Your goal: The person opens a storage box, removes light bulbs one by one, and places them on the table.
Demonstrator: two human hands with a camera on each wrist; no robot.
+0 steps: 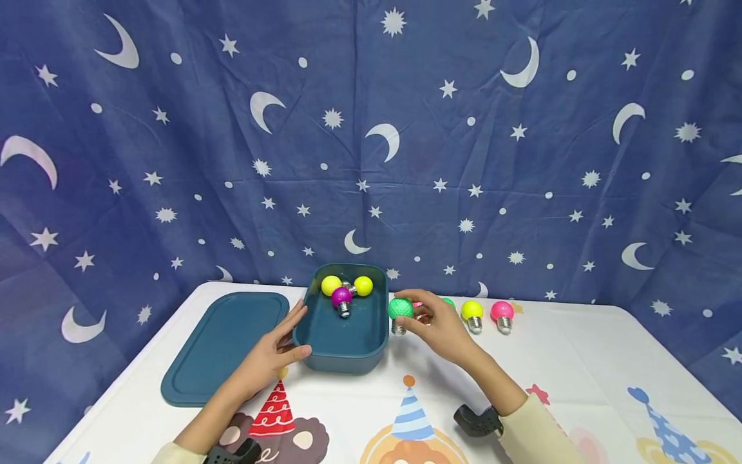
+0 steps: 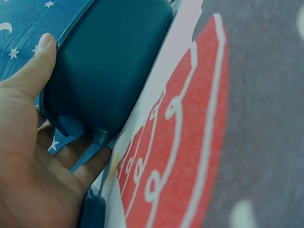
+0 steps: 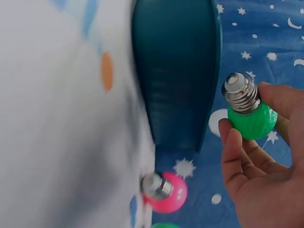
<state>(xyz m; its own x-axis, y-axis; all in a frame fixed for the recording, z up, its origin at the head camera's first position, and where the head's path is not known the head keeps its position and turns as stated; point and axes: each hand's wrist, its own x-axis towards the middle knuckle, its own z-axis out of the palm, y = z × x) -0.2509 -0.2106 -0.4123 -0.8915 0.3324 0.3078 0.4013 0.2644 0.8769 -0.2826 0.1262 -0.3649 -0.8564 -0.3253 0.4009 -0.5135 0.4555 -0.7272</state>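
- The right hand (image 1: 438,330) pinches a green bulb (image 1: 400,308) between thumb and fingertips, so that grip is closed around the coloured globe.
- The green bulb is just outside the dark teal box (image 1: 342,365), between 2 and 3 o'clock from its middle in the head view, with the metal base pointing to 6 o'clock.
- In the right wrist view, that base points to about 11 o'clock from the globe.
- The left hand (image 1: 265,362) is at 8 o'clock from the box, its grip spread and relaxed; thumb and fingers touch the box around its near left corner.
- Inside the box, one yellow bulb (image 1: 330,285) lies at 11 o'clock and a second yellow bulb (image 1: 364,285) at 1 o'clock, with a purple bulb (image 1: 341,296) near them at 12 o'clock.
- A flat teal lid (image 1: 223,348) lies on the white surface (image 1: 580,361), between 8 and 9 o'clock from the box.
- Toward 3 o'clock, beyond the green bulb, stand or lie more bulbs: a pink and a green one (image 1: 449,301), both partly hidden by the right hand, then a yellow one (image 1: 472,310) and a pink one (image 1: 502,310).
- A blue curtain (image 1: 406,193) with moons and stars hangs at 12 o'clock.
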